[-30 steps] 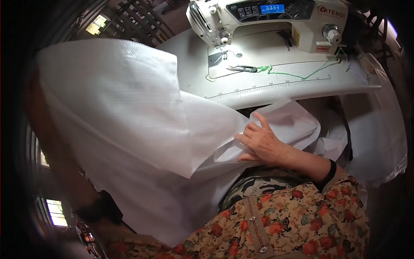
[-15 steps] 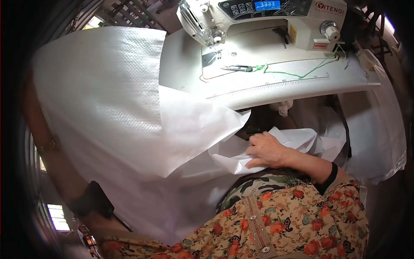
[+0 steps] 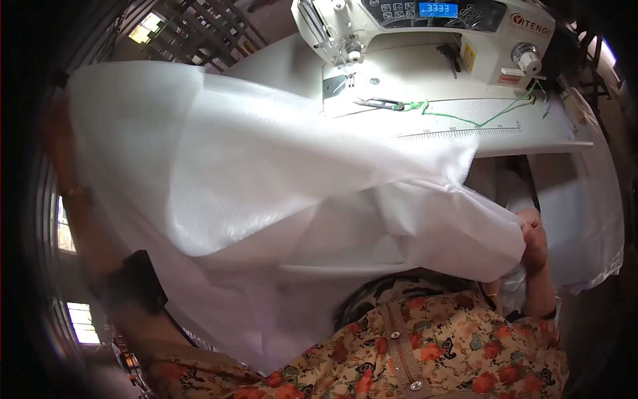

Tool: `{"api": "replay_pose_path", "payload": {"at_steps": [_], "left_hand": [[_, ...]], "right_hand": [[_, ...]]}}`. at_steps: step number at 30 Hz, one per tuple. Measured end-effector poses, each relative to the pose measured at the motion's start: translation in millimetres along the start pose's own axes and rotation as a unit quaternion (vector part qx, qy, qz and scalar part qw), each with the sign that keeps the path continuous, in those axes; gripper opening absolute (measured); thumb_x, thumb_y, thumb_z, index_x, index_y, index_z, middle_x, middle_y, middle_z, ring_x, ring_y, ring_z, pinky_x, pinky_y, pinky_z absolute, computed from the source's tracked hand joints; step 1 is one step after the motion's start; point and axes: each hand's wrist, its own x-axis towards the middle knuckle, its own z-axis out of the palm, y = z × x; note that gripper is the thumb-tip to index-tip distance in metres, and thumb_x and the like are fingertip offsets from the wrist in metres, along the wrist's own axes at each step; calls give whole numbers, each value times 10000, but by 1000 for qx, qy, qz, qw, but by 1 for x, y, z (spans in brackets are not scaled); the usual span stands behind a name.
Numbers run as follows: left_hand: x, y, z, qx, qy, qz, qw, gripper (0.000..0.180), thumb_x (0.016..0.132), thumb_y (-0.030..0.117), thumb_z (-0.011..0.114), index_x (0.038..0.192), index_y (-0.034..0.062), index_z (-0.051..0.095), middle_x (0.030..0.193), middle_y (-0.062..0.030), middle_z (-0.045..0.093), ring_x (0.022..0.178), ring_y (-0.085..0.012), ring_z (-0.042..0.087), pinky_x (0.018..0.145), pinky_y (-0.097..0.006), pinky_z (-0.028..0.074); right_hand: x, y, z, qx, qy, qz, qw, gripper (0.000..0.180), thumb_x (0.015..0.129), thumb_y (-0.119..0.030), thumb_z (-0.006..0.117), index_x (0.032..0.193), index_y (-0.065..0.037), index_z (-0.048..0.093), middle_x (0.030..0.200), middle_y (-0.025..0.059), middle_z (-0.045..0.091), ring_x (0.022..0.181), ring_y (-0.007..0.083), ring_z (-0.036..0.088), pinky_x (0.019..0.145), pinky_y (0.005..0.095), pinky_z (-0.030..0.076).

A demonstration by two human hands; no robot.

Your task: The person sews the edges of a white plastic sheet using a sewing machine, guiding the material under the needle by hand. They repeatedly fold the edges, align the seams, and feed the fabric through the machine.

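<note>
A broad white sheet [image 3: 266, 146] takes up the left and middle of the scene, spread in loose folds between the two hands, its far edge lying over the near left part of the sewing table [image 3: 548, 136] and its near part hanging down in front of the person's flowered garment [image 3: 425, 346]. A white sewing machine [image 3: 488, 61] stands at the far side, its lamp lit. Pale sheeting [image 3: 577, 199] hangs to the right of the right hand [image 3: 533, 241], which is closed around the sheet's bunched right end. The left hand [image 3: 58, 136] is at the sheet's far left edge, too dark and blurred to tell how its fingers stand or whether they grip. Beyond the sheet, green cord [image 3: 480, 125] runs rightward from small metal snips [image 3: 382, 104] near the needle.
</note>
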Motion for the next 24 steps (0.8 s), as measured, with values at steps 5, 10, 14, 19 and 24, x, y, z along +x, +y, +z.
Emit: {"api": "replay_pose_path", "payload": {"at_steps": [5, 10, 14, 19, 24], "left_hand": [[-52, -35, 92, 87, -157, -49, 983, 393, 997, 403, 465, 1130, 86, 655, 1107, -173, 669, 1015, -368, 634, 867, -451, 494], [-107, 4, 146, -64, -164, -137, 975, 444, 979, 461, 472, 1084, 70, 653, 1090, -167, 674, 995, -375, 637, 827, -465, 497], [-110, 77, 117, -53, -84, -43, 994, 423, 983, 406, 504, 1194, 52, 599, 1132, -193, 656, 1065, -376, 614, 882, -434, 480], [-156, 218, 23, -442, -223, -113, 861, 249, 962, 247, 604, 922, 15, 686, 728, -79, 649, 636, -128, 603, 595, -308, 491], [-229, 319, -15, -446, -503, -4, 741, 432, 957, 401, 546, 995, -14, 662, 930, -224, 664, 900, -435, 604, 819, -423, 482]], "right_hand": [[-73, 63, -105, -329, 250, 113, 904, 338, 908, -258, 637, 782, 56, 641, 673, 37, 635, 695, 64, 535, 632, 280, 450], [-115, 88, -125, -476, 205, 173, 837, 313, 895, -214, 621, 807, 86, 608, 655, 136, 614, 635, 154, 545, 615, 356, 437], [-85, 51, -93, -680, 131, 201, 693, 280, 869, -223, 602, 953, 36, 667, 930, 192, 670, 829, 345, 614, 755, 445, 453], [-1, 0, -14, -658, 135, -39, 740, 408, 853, -280, 636, 1143, 8, 631, 1087, 200, 644, 1046, 379, 571, 953, 432, 416], [45, -20, 53, -514, -136, -86, 843, 422, 861, -336, 672, 1131, -12, 650, 982, 151, 641, 935, 307, 589, 898, 379, 434]]}}
